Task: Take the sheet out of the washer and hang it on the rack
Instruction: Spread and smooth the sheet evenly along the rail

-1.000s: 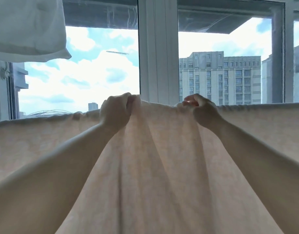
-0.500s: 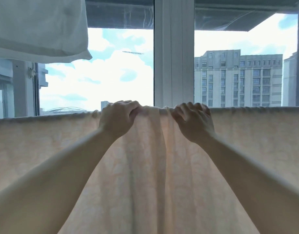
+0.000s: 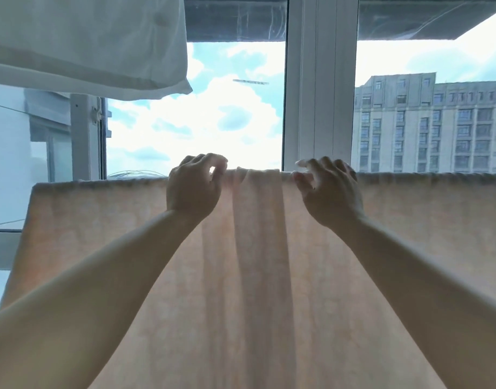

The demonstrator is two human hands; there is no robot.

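The thin peach fabric sheet [image 3: 255, 276] is already draped over the rack, whose bar is hidden beneath the top fold. At that fold, 2 hands are seen: the left hand [image 3: 193, 189] pinches it, while the right hand [image 3: 329, 192] hovers with fingers [image 3: 304, 175] loosely curled, holding nothing. Spreading is judged underway; the bunched pleats between the hands need pulling flat.

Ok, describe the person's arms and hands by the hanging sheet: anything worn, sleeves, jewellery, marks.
Both arms are bare from the frame's lower edge up to the wrists; no sleeves show. The left hand and right hand wear no gloves, and no rings, watch or bracelet are visible. Strong backlight from the window puts them in shadow, so fine marks or nail details cannot be made out.
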